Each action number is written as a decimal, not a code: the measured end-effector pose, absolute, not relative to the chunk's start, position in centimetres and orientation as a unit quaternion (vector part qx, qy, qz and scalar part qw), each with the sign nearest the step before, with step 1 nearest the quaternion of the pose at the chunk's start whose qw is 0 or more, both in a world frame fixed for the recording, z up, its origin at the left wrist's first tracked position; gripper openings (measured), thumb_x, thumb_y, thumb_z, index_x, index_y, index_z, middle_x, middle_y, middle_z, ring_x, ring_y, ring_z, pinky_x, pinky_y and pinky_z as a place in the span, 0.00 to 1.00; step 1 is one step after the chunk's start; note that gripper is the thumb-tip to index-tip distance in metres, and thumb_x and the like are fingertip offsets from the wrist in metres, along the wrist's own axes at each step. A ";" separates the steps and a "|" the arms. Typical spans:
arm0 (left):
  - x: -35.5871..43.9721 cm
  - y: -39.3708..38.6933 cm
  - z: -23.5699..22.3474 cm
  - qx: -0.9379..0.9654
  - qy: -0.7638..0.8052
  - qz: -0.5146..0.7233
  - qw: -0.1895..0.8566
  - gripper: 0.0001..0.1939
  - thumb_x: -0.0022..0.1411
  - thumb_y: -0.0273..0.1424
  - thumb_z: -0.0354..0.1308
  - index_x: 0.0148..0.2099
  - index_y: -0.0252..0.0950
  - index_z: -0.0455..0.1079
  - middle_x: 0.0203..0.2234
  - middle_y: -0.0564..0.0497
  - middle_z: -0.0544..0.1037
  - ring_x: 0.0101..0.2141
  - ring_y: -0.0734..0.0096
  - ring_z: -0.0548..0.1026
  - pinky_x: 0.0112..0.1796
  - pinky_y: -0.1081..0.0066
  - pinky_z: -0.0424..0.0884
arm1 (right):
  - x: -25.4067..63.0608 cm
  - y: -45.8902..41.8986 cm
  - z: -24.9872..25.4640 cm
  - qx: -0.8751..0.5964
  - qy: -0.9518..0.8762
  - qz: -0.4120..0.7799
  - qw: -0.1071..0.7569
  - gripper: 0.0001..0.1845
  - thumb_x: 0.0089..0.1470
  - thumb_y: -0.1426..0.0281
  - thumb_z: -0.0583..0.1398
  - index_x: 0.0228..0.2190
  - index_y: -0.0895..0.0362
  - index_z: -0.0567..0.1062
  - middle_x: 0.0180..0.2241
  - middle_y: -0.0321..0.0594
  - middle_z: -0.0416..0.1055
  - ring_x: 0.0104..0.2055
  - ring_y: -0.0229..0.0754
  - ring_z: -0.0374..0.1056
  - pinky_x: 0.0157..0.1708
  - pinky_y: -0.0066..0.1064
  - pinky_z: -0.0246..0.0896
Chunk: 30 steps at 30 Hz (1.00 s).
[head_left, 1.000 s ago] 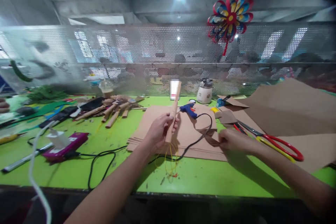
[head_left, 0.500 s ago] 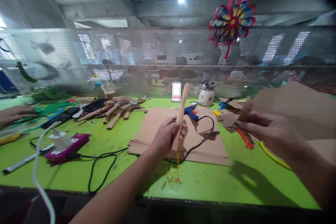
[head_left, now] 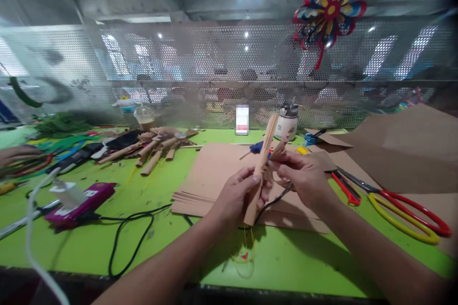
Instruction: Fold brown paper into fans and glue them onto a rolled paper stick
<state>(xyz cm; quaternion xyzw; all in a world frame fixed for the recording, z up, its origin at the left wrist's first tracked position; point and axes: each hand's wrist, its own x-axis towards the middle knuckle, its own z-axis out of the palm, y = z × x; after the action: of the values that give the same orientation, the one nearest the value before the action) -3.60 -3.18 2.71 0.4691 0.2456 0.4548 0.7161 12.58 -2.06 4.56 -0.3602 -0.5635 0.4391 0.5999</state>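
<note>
My left hand [head_left: 234, 195] is closed around a rolled brown paper tube [head_left: 254, 207], which tilts up and away over the paper stack. Yellow strings [head_left: 246, 236] hang from its lower end. Pinched in my right hand [head_left: 309, 178] is a small brown paper piece [head_left: 282, 147] with a jagged edge, close against the tube; whether they touch is hard to tell. Under both hands lies a stack of brown paper sheets [head_left: 214, 167]. Behind the tube, a blue glue gun [head_left: 256, 147] is partly hidden.
Scissors [head_left: 404, 205] with red and yellow handles and a red utility knife [head_left: 348, 190] lie at right. Several paper rolls [head_left: 153, 157] lie back left. A purple power strip [head_left: 82, 205] with cords is at left. Another person's hand [head_left: 19, 156] rests at far left. A bottle [head_left: 286, 124] stands behind.
My right hand has come in from the right to the tube, carrying the small paper piece. The scissors now show in full. The view has shifted slightly.
</note>
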 end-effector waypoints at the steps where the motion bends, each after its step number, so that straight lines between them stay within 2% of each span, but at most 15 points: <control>1: -3.6 -3.3 2.7 0.470 0.242 0.453 0.718 0.11 0.61 0.31 0.54 0.45 0.33 0.67 0.29 0.49 0.72 0.24 0.77 0.70 0.24 0.78 0.65 | 12.6 -2.1 4.6 -0.355 -0.572 0.436 0.597 0.08 0.41 0.68 0.68 0.29 0.56 0.80 0.29 0.38 0.74 0.27 0.36 0.65 0.26 0.30 0.62; 5: -3.5 -3.4 2.6 0.468 0.240 0.449 0.723 0.10 0.61 0.30 0.54 0.45 0.34 0.67 0.30 0.48 0.73 0.25 0.76 0.71 0.24 0.77 0.66 | 12.5 -2.4 4.7 -0.346 -0.597 0.413 0.595 0.06 0.43 0.68 0.68 0.26 0.56 0.79 0.31 0.40 0.74 0.33 0.41 0.69 0.33 0.34 0.66; 15: -3.4 -3.6 2.8 0.478 0.228 0.441 0.725 0.10 0.62 0.30 0.53 0.46 0.34 0.66 0.30 0.48 0.73 0.23 0.77 0.70 0.23 0.77 0.66 | 12.7 -2.4 5.2 -0.354 -0.653 0.330 0.582 0.05 0.46 0.68 0.66 0.26 0.57 0.79 0.30 0.41 0.74 0.34 0.42 0.70 0.37 0.34 0.68; 30: -3.5 -3.4 2.5 0.496 0.234 0.431 0.716 0.12 0.61 0.32 0.55 0.47 0.35 0.67 0.31 0.48 0.73 0.24 0.78 0.71 0.24 0.78 0.65 | 12.8 -2.6 4.9 -0.360 -0.678 0.303 0.565 0.03 0.49 0.71 0.64 0.27 0.58 0.77 0.29 0.41 0.73 0.32 0.41 0.68 0.33 0.33 0.64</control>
<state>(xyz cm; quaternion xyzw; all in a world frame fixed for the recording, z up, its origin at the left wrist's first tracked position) -3.53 -3.39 2.51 0.4962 0.2343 0.4309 0.7163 12.84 -2.60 4.88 -0.3597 -0.6779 0.3032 0.5649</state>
